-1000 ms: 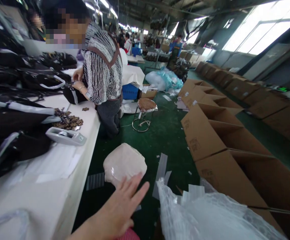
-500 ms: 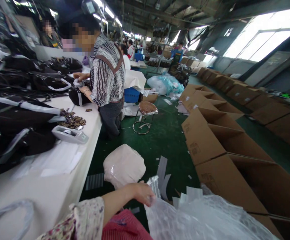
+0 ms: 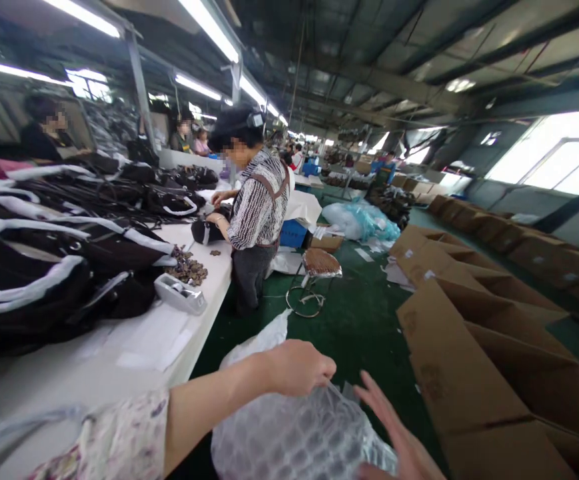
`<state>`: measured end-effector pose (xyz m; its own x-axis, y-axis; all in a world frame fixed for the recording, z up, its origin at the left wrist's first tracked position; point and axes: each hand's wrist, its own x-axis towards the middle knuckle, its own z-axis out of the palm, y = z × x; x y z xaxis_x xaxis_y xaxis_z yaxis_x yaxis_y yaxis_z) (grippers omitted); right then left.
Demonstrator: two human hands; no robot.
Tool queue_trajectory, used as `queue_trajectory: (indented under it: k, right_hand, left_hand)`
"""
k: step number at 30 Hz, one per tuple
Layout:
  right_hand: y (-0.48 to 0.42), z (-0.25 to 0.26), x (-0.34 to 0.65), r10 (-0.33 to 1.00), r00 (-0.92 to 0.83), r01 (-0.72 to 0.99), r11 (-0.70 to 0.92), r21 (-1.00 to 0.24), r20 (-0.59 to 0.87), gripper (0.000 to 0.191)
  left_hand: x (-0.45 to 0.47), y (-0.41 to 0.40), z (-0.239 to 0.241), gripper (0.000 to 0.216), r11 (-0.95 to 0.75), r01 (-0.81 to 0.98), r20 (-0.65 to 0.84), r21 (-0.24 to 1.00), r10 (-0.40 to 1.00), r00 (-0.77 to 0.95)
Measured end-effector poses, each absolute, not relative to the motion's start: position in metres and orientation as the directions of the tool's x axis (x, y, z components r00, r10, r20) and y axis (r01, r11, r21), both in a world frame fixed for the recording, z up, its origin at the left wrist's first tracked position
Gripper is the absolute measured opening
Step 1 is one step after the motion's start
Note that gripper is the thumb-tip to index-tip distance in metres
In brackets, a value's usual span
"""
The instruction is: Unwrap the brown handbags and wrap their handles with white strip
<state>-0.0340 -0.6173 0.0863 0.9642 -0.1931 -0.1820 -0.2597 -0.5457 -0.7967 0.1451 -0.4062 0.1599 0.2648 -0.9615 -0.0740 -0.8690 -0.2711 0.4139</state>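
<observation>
My left hand [image 3: 296,368] reaches out from a flowered sleeve and is closed on the top edge of a clear sheet of bubble wrap [image 3: 284,427]. The wrap hangs below and to the left of that hand, its large round bubbles facing me. At the lower right my right hand [image 3: 396,437] is open with fingers apart, close to the wrap's right edge. Whether it touches the wrap I cannot tell. Part of the right hand is cut off by the bottom of the view.
Black bags [image 3: 114,260] with white-wrapped handles pile on the white table [image 3: 204,333], near a tape dispenser [image 3: 180,295] and small brown pieces [image 3: 189,267]. A co-worker [image 3: 259,213] stands beside it. A round stool [image 3: 322,263] is ahead; open cartons [image 3: 459,373] line the right.
My left hand has lifted the bubble wrap and drawn it leftward in front of me, covering the pale cushion-like thing. My right hand has come into view. The camera has tilted up.
</observation>
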Motion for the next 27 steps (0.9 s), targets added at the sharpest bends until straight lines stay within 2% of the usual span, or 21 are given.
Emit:
queue_trajectory:
  k: [3,5,8,10,12,17,22,25,27]
  right_hand:
    - [-0.593,0.088,0.018,0.06,0.971,-0.165,-0.532,-0.83,-0.231,0.038]
    - [-0.588,0.092,0.038,0.153,0.946,-0.181,-0.477,-0.86,-0.284,0.046]
    - [-0.6,0.097,0.054,0.148,0.928,-0.253,-0.419,-0.872,-0.341,0.052]
    - [-0.609,0.097,0.061,0.156,0.912,-0.289,-0.411,-0.865,-0.379,0.053]
    - [-0.613,0.093,0.069,0.178,0.904,-0.291,-0.411,-0.864,-0.389,0.05]
    - [-0.605,0.083,0.086,0.211,0.894,-0.28,-0.427,-0.86,-0.395,0.045]
    - [-0.6,0.082,0.097,0.227,0.884,-0.285,-0.432,-0.855,-0.41,0.045]
    - [-0.591,0.087,0.099,0.239,0.878,-0.283,-0.439,-0.853,-0.415,0.046]
    - [-0.58,0.091,0.099,0.261,0.871,-0.277,-0.438,-0.855,-0.416,0.047]
  left_hand:
    - [0.153,-0.378,0.16,0.015,-0.314,-0.835,-0.092,0.452,-0.947,0.306]
    - [0.169,-0.348,0.151,0.024,-0.397,-0.782,-0.181,0.481,-0.917,0.355]
    - [0.194,-0.29,0.134,0.021,-0.593,-0.569,-0.362,0.569,-0.802,0.475]
    - [0.204,-0.253,0.124,0.015,-0.662,-0.387,-0.444,0.642,-0.732,0.518]
    - [0.209,-0.225,0.117,0.011,-0.68,-0.261,-0.493,0.685,-0.697,0.522]
    - [0.216,-0.19,0.109,0.01,-0.688,-0.075,-0.558,0.721,-0.643,0.525]
    - [0.225,-0.173,0.115,0.01,-0.72,-0.037,-0.586,0.693,-0.592,0.553]
    - [0.228,-0.177,0.121,0.015,-0.756,-0.108,-0.593,0.645,-0.585,0.553]
    - [0.226,-0.191,0.125,0.028,-0.764,-0.187,-0.576,0.618,-0.601,0.554]
